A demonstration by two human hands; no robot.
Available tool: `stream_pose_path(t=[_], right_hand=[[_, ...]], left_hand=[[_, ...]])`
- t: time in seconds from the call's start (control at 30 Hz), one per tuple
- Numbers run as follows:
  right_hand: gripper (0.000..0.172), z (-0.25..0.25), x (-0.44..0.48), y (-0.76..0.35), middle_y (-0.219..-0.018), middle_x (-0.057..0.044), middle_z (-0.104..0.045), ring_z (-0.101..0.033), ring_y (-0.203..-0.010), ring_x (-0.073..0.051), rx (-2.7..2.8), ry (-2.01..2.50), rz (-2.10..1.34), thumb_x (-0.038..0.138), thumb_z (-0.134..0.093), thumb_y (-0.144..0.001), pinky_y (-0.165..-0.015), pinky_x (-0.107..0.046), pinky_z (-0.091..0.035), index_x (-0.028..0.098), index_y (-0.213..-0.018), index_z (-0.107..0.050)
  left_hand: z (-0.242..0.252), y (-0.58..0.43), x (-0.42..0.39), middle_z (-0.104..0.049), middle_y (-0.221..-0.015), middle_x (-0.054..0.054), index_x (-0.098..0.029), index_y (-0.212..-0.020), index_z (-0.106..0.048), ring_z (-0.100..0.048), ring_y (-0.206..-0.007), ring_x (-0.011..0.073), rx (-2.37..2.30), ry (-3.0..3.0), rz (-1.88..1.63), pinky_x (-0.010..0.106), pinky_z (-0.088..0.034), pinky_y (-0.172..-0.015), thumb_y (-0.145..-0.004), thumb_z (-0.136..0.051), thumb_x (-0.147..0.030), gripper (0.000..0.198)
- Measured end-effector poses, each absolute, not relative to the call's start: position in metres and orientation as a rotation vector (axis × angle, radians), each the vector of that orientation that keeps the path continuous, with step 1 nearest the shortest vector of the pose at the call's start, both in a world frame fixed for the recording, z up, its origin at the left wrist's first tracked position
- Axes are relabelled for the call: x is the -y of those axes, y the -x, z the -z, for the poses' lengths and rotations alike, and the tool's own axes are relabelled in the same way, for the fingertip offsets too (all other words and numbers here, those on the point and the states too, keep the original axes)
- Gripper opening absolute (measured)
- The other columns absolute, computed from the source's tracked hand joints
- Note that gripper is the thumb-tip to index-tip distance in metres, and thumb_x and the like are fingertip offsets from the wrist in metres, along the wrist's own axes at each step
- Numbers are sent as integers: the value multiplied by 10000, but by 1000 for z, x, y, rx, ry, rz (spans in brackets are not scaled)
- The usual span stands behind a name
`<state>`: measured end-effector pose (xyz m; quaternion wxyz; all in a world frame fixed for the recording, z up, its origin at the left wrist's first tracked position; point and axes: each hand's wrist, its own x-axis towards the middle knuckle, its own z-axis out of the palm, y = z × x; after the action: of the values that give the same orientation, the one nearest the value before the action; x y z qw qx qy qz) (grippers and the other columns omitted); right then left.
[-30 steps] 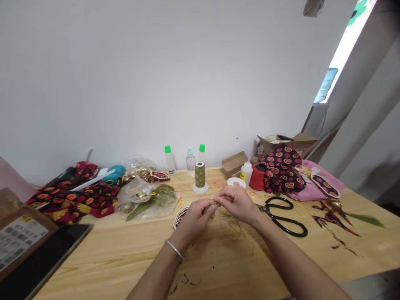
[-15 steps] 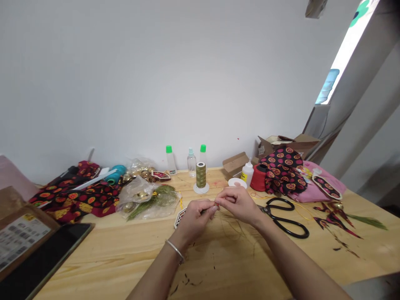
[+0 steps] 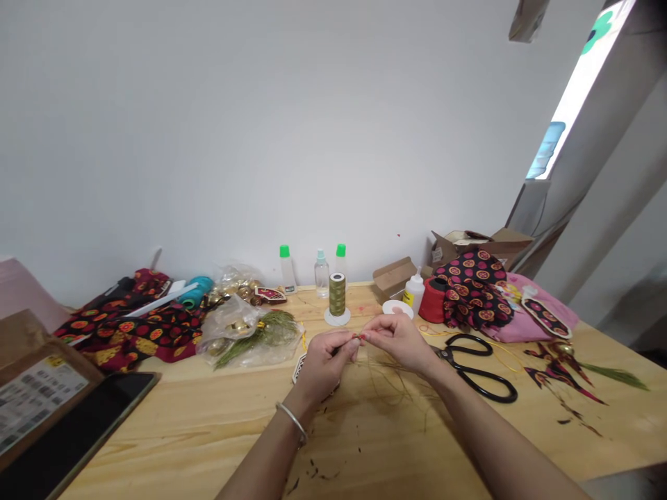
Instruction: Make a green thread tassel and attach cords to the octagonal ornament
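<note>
My left hand (image 3: 327, 361) is closed in a pinch above the middle of the table. My right hand (image 3: 399, 342) pinches close beside it, fingertips nearly meeting the left ones. Between them shows a tiny red and greenish piece (image 3: 361, 337), too small to name exactly. Fine olive thread (image 3: 388, 378) trails in loose loops below my right hand. A pale lattice-edged ornament (image 3: 299, 368) lies partly hidden behind my left hand. Just beyond the hands stands a spool of olive thread (image 3: 338, 295). Black-handled scissors (image 3: 482, 371) lie to the right of my right hand.
Patterned fabric (image 3: 167, 326), a bag with a green tassel (image 3: 258, 337) and a dark tablet-like slab (image 3: 94, 430) lie left. Bottles (image 3: 287, 271), a glue bottle (image 3: 414, 292) and a red thread cone (image 3: 432, 302) stand behind. Fabric scraps (image 3: 565, 371) lie right.
The fingertips have drawn slightly apart, so more of the small red and greenish piece shows between them. The whole view has shifted slightly.
</note>
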<state>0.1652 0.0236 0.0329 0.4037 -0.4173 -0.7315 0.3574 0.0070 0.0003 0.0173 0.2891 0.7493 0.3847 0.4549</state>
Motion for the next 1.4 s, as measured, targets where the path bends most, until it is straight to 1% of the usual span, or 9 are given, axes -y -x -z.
stream_pose_path(t=[0.13,0.33,0.6,0.67,0.73,0.8,1.03,1.2,1.4], right_hand=[[199,-29,-24,-166,-506,17,-578,-458,-466,-82,1800,1071,-885,326,-593,-666,-701,-306,-367,147,-592,-636],[244,-29,-23,-169,-537,13,-511,-409,-478,-81,1622,982,-1015,376,-596,-652,-471,-207,-322,133,-636,-617],[323,-30,-19,-164,-438,87,-243,-205,-399,-43,1775,983,-940,368,-589,-670,-380,-176,-183,140,-893,-645],[307,-31,-18,-162,-422,70,-331,-256,-389,-47,1789,972,-940,378,-581,-673,-377,-177,-224,143,-853,-663],[271,-31,-17,-161,-509,15,-499,-384,-436,-70,1797,930,-897,377,-580,-675,-420,-193,-311,152,-788,-682],[234,-31,-18,-162,-582,-16,-571,-460,-496,-93,1826,890,-816,357,-583,-683,-481,-212,-365,163,-754,-693],[202,-26,-23,-166,-510,-6,-536,-436,-467,-94,1941,833,-562,317,-561,-730,-465,-208,-344,172,-747,-701],[192,-28,-22,-165,-530,-9,-556,-448,-486,-99,1946,860,-598,300,-565,-719,-481,-210,-348,165,-743,-699],[245,-32,-24,-170,-450,43,-433,-328,-412,-68,1596,962,-753,328,-553,-711,-411,-193,-279,149,-838,-664]], left_hand=[[-16,-8,-1,-399,-501,-39,-153,-499,-451,-382,-511,90,-1008,-1952,-1228,194,-298,-516,-787,-437,-258,307],[-19,-7,-2,-397,-501,-40,-157,-479,-426,-386,-519,93,-1032,-1828,-1290,204,-300,-526,-772,-445,-267,314],[-18,-8,-4,-348,-488,-52,-155,-489,-428,-334,-492,82,-993,-1868,-1250,199,-268,-495,-780,-433,-275,315],[-17,-8,-4,-355,-496,-49,-153,-500,-442,-347,-504,86,-998,-1900,-1228,199,-278,-505,-783,-429,-277,309],[-17,-8,-3,-368,-504,-45,-152,-515,-459,-362,-516,91,-1008,-1931,-1208,200,-288,-516,-786,-423,-278,301],[-17,-8,-3,-372,-508,-44,-152,-522,-461,-368,-522,92,-1015,-1948,-1194,200,-293,-521,-790,-417,-274,297],[-11,-7,-4,-384,-522,-47,-145,-561,-502,-364,-522,89,-1011,-1876,-1140,197,-290,-510,-784,-423,-287,276],[-10,-7,-5,-386,-507,-50,-137,-562,-527,-348,-487,77,-1010,-1802,-1122,190,-275,-477,-784,-431,-302,293],[-12,-9,-5,-415,-519,-43,-117,-720,-601,-388,-515,88,-1020,-1783,-1105,202,-315,-523,-788,-438,-318,267]])
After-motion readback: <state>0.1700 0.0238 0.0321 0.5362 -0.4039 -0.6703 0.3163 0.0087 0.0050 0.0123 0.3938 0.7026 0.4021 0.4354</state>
